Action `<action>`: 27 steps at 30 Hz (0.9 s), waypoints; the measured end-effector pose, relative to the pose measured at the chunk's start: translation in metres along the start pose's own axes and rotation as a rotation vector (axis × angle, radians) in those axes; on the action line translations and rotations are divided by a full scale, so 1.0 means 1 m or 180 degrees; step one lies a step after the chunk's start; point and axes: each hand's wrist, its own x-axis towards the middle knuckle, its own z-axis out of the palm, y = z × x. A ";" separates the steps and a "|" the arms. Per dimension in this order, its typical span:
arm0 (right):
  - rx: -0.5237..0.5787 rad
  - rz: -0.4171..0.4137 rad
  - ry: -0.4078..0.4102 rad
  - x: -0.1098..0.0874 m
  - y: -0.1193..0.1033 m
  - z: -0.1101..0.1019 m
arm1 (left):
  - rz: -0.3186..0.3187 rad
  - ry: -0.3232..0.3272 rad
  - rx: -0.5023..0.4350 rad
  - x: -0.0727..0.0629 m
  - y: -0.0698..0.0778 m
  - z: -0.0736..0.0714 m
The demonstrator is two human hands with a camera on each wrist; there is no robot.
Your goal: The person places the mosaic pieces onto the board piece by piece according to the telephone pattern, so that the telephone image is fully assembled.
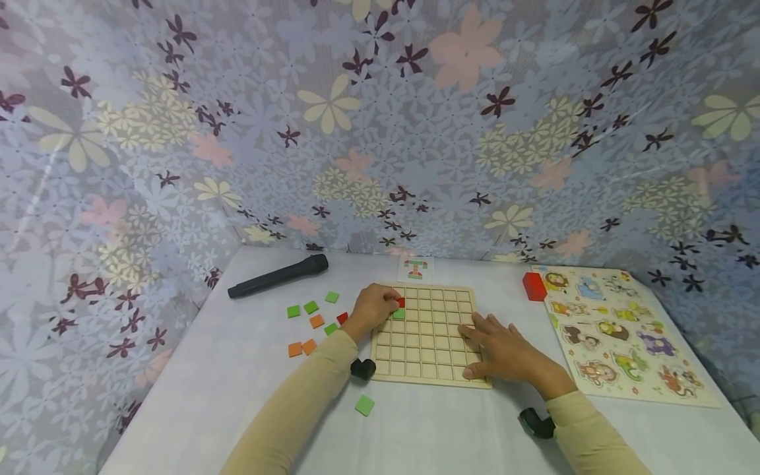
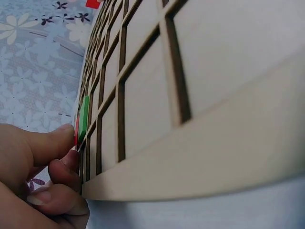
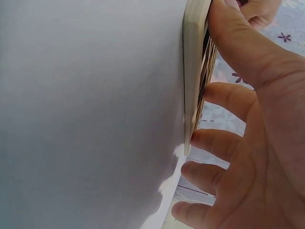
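A wooden grid board (image 1: 425, 356) lies on the white table in the head view. At its upper left corner, my left hand (image 1: 373, 305) pinches a small red tile (image 1: 402, 302) over a square of the grid. Just below that sits a green square tile (image 1: 399, 314), which stands up as a thin green edge beside the thumb (image 2: 59, 140) in the left wrist view. My right hand (image 1: 510, 353) rests on the board's right edge with fingers spread, thumb near the lower corner. In the right wrist view its fingertips touch the board's side (image 3: 193, 67).
Left of the board lie several loose green tiles (image 1: 293, 311), orange tiles (image 1: 317, 321) and a red piece (image 1: 342, 318). A black microphone (image 1: 279, 276) lies behind them. A pattern card (image 1: 415, 269) stands beyond the board. At right are a red block (image 1: 534, 287) and an animal puzzle (image 1: 629, 336).
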 end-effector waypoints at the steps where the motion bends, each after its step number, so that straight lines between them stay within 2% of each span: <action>1: -0.0001 0.0002 -0.0003 0.000 0.000 0.000 | 0.0001 -0.0016 0.0008 0.000 0.000 0.000; 4: -0.0014 -0.0013 0.0003 0.001 0.002 0.002 | 0.0015 -0.0067 -0.0017 -0.002 0.000 -0.002; 8: -0.0004 -0.0026 -0.0010 0.001 0.002 0.001 | -0.0034 -0.0034 -0.0375 -0.004 -0.006 -0.010; 11: -0.0018 -0.0046 -0.0011 0.000 0.001 -0.002 | -0.0096 0.0070 -0.0841 -0.010 -0.011 -0.028; 14: -0.0029 -0.0051 -0.0006 0.001 0.000 -0.003 | -0.0188 0.0177 -0.1245 -0.022 -0.019 -0.057; 17: -0.0052 -0.0081 -0.0005 0.000 0.000 -0.003 | -0.0345 0.0346 -0.1527 -0.034 -0.038 -0.087; 21: -0.0040 -0.0108 -0.0007 0.000 0.000 -0.002 | -0.0605 0.0577 -0.1526 -0.049 -0.072 -0.123; 24: 0.0007 -0.0091 -0.0025 0.001 0.002 -0.001 | -0.0854 0.0664 -0.1365 -0.057 -0.098 -0.140; 27: 0.0006 -0.0094 -0.0030 0.001 0.001 0.001 | -0.1049 0.0648 -0.1232 -0.064 -0.119 -0.145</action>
